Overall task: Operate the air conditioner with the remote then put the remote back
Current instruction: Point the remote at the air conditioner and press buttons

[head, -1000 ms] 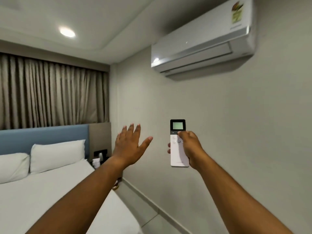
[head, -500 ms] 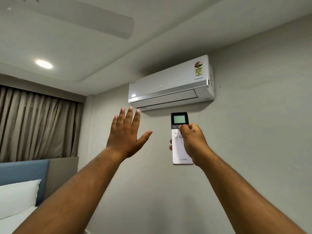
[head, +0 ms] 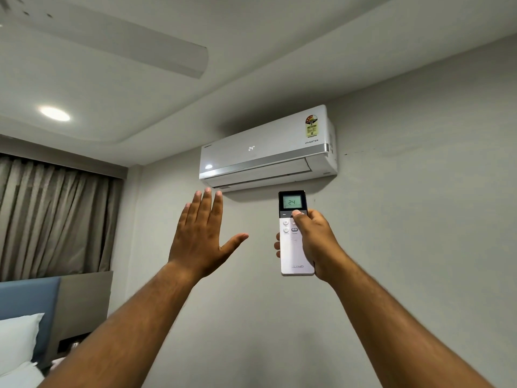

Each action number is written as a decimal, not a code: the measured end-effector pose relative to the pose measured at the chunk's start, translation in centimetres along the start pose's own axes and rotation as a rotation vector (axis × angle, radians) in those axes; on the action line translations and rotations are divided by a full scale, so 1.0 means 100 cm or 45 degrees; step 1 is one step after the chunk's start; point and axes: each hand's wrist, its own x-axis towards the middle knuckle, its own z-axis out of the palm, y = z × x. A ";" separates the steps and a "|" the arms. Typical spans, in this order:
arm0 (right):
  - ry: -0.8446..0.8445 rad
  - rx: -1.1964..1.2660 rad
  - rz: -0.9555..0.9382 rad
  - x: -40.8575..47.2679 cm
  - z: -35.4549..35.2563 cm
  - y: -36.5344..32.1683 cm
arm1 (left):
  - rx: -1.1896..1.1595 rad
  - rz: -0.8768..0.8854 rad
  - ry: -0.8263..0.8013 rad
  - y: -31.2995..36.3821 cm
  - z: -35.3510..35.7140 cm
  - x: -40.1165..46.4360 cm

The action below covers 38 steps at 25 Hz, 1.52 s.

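Note:
A white wall-mounted air conditioner [head: 268, 148] hangs high on the grey wall, its front panel showing 24. Just below it I hold a white remote [head: 292, 247] upright, with a dark top and a lit screen reading 24. My right hand [head: 316, 242] grips the remote from the right, thumb resting on a button under the screen. Raised to the left of the remote is my left hand [head: 200, 236], flat, fingers together and thumb spread, holding nothing. Its fingertips reach up close under the unit's left end.
Grey curtains [head: 56, 217] cover the left wall. A blue headboard [head: 25, 298] and a white pillow [head: 15, 340] show at the lower left. A round ceiling light [head: 54, 113] glows above, and a ceiling fan blade [head: 145, 49] crosses the top.
The view tilted up, bringing the air conditioner to the centre. My thumb slid up to the button under the screen; 24 now shows on remote and unit.

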 end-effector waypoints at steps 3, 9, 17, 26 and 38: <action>-0.035 0.041 0.025 -0.003 -0.001 -0.003 | 0.001 0.007 0.015 0.002 -0.002 0.001; -0.029 0.018 0.028 -0.009 -0.005 -0.004 | 0.044 0.002 0.004 0.003 0.000 0.000; -0.014 0.110 0.015 -0.004 -0.003 -0.002 | 0.088 -0.055 0.002 -0.003 0.001 -0.004; -0.024 0.039 -0.041 -0.003 -0.005 0.002 | 0.063 -0.065 0.003 -0.004 0.000 -0.001; 0.031 0.010 -0.008 -0.002 -0.006 0.013 | 0.043 -0.064 -0.002 -0.007 0.011 -0.003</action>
